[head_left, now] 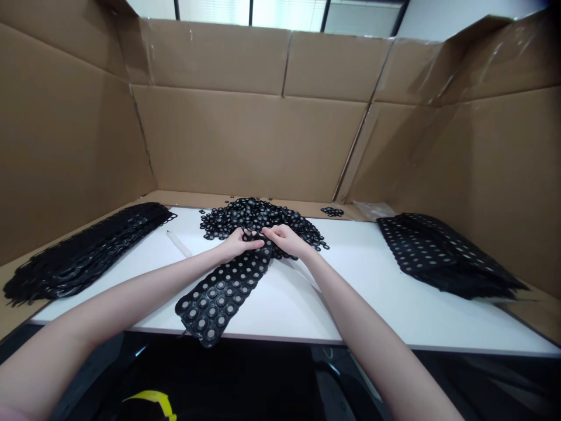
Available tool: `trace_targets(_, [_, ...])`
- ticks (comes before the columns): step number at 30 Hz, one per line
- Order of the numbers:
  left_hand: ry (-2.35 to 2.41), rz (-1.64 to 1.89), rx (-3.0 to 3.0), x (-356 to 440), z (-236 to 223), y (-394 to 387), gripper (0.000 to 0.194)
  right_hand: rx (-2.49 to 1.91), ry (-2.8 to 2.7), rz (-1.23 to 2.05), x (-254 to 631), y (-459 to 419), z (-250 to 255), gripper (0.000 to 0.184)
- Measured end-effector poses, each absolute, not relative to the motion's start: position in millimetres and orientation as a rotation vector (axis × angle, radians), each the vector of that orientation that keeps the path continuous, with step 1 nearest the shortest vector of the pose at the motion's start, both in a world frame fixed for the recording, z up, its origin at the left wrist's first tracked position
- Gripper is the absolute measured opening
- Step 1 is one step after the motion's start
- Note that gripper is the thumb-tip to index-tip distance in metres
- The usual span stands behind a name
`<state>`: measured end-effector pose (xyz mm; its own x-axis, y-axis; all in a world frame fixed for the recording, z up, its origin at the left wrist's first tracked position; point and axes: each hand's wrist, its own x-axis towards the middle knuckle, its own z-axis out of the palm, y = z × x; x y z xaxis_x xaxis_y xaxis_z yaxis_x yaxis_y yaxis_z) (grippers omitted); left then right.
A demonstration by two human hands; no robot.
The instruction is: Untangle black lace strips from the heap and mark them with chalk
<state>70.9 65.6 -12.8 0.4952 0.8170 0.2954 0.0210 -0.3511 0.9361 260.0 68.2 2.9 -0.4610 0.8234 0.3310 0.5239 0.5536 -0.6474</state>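
Note:
A black perforated strip [223,292] with rows of grey round spots lies slantwise on the white table, its near end reaching over the front edge. My left hand [241,244] is closed on the strip's far end, thumb across it. Beside it, my right hand [280,235] pinches at the same end with thumb and forefinger; any small piece between those fingertips is too small to make out. Just behind both hands is a heap of small black rings with pale centres [252,211], partly hidden by them.
A stack of black holed strips [92,251] lies at the left, near a thin whitish stick [179,243]. At the right is a pile of spotted black strips [438,251]. A few rings [332,211] lie apart at the back. Cardboard walls [249,140] enclose the table [350,292].

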Motion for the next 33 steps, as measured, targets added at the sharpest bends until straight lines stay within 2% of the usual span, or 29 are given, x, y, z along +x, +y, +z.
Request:
trace_targets(4, [0.717,1.031,1.712,70.9,-14.4,65.6,0.028,-1.069,-2.206,0.491,260.5,68.6,4.4,0.055])
trace_targets(10, [0.679,1.053,1.664,72.5,-15.6,65.4,0.026,-1.040,-2.215,0.238,257.3,65.6,8.1,0.043])
trace_targets(19, [0.726,1.049,1.659,72.9,-15.1,64.4,0.029,-1.017,-2.062,0.622,251.0,70.0,1.8,0.050])
trace_targets(33, [0.698,1.021,1.607,71.7,-13.3,64.3,0.029,-0.986,-2.000,0.759,250.4,71.6,1.4,0.047])
